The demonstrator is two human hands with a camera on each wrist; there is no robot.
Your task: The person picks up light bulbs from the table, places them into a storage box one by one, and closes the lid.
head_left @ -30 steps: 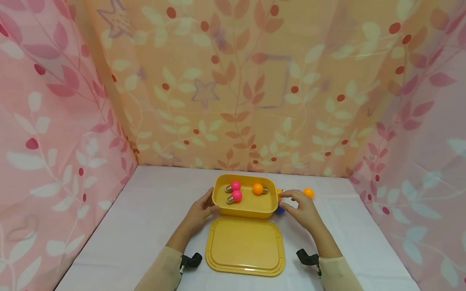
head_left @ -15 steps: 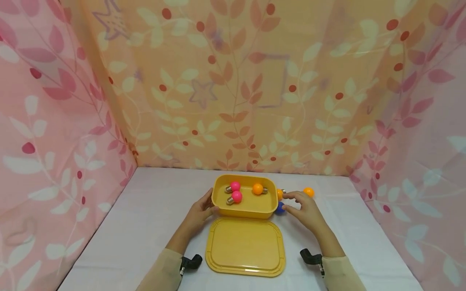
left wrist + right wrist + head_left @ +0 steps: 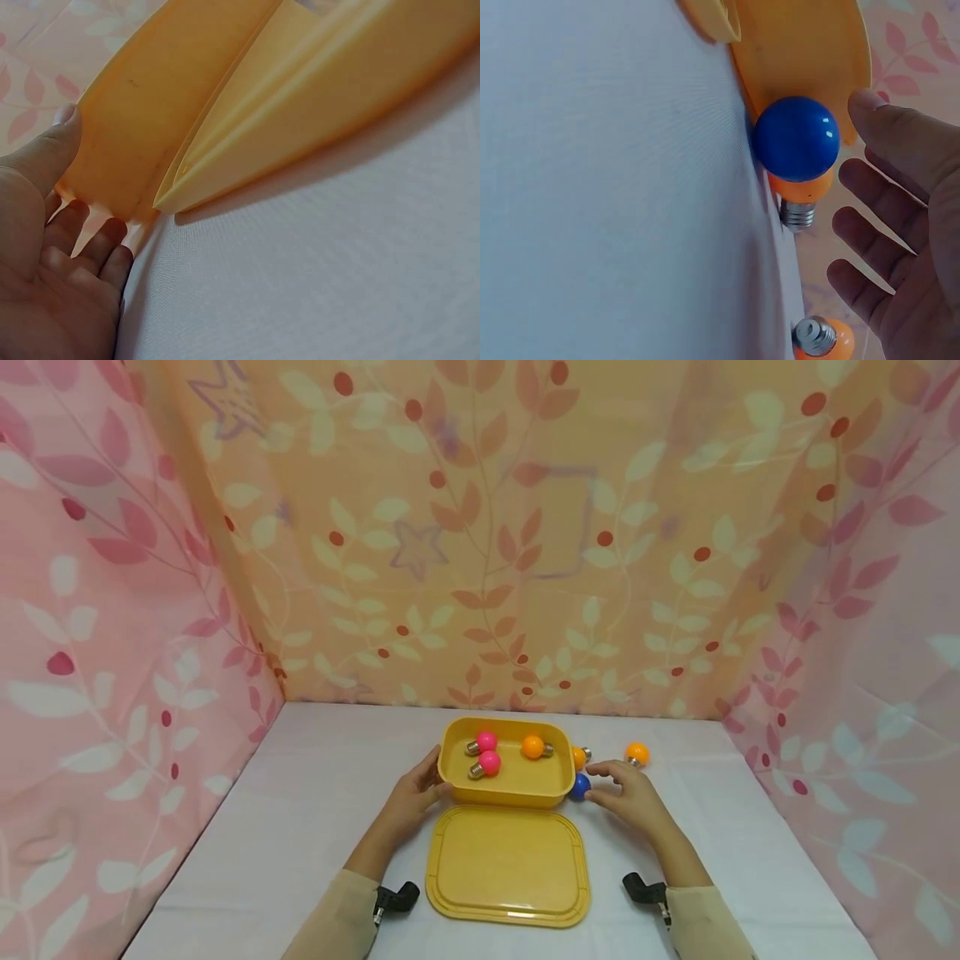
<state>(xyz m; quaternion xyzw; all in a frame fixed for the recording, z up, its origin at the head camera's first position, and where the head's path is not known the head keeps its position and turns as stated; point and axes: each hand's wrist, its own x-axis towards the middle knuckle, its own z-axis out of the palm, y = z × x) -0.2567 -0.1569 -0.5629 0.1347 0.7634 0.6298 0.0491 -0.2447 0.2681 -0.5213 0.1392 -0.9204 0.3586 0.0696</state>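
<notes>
A yellow plastic box (image 3: 517,790) holds two pink light bulbs (image 3: 490,763) and an orange light bulb (image 3: 532,747). My left hand (image 3: 408,793) rests against the box's left end, its thumb and fingertips at the wall in the left wrist view. Beside the right end, my right hand (image 3: 628,793) has its fingers spread and loosely bent, holding nothing. A blue light bulb (image 3: 796,139) lies close to its thumb, near the box. Just behind the blue one is another orange bulb (image 3: 802,187), its metal screw base showing.
The yellow lid (image 3: 508,865) lies flat in front of the box. Farther right, a separate orange bulb (image 3: 637,753) sits on the white-covered table (image 3: 300,785). Floral curtains (image 3: 480,527) close off the back and both sides.
My right hand has drawn slightly to the right, away from the box's end, and more of the blue and orange bulbs shows. The left hand stays at the box.
</notes>
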